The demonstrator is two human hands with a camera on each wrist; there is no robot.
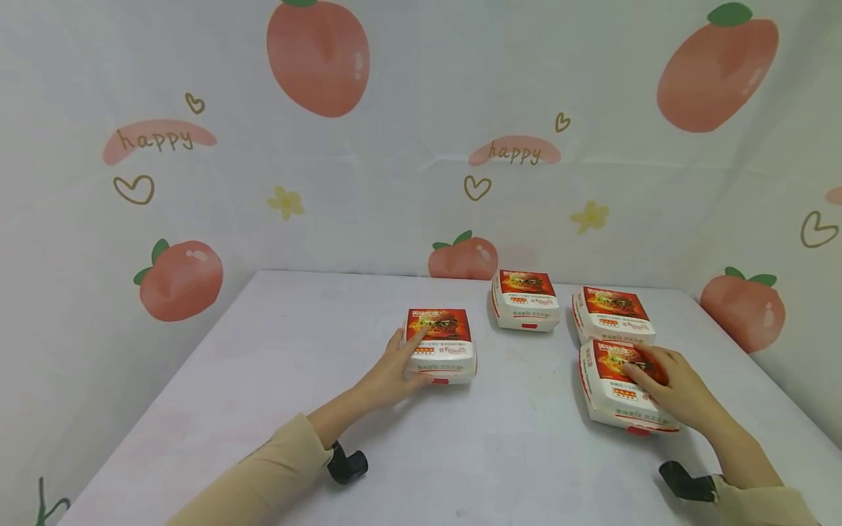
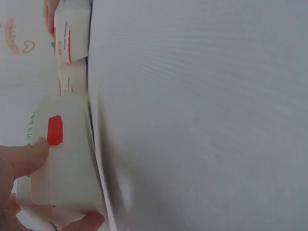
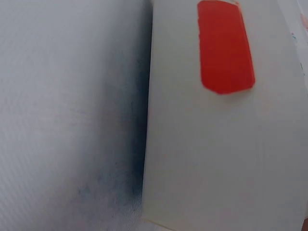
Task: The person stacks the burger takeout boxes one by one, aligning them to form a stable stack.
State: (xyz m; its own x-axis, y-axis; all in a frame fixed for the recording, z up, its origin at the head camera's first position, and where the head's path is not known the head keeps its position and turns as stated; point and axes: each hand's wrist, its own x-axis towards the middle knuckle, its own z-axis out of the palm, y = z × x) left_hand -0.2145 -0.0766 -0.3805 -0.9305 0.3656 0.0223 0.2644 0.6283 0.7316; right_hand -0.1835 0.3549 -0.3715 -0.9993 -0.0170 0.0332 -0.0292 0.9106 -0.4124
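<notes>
In the head view, my left hand (image 1: 395, 369) holds a white and red burger box (image 1: 442, 358) by its left side. The left wrist view shows the thumb (image 2: 31, 156) against the box's front wall beside a red tab (image 2: 55, 130), with a fingertip (image 2: 89, 221) low at the side. My right hand (image 1: 684, 387) grips another burger box (image 1: 618, 409) at its right side, its thumb lying across the printed lid. That box's front wall (image 3: 192, 144) fills much of the right wrist view; the right fingers' far ends are hidden.
Directly behind the right-hand box, close against it, stands a third burger box (image 1: 615, 310). Another burger box (image 1: 524, 301) sits near the back edge, left of that one. All are on a white-covered table (image 1: 276, 351) before a fruit-printed cloth backdrop (image 1: 395, 183).
</notes>
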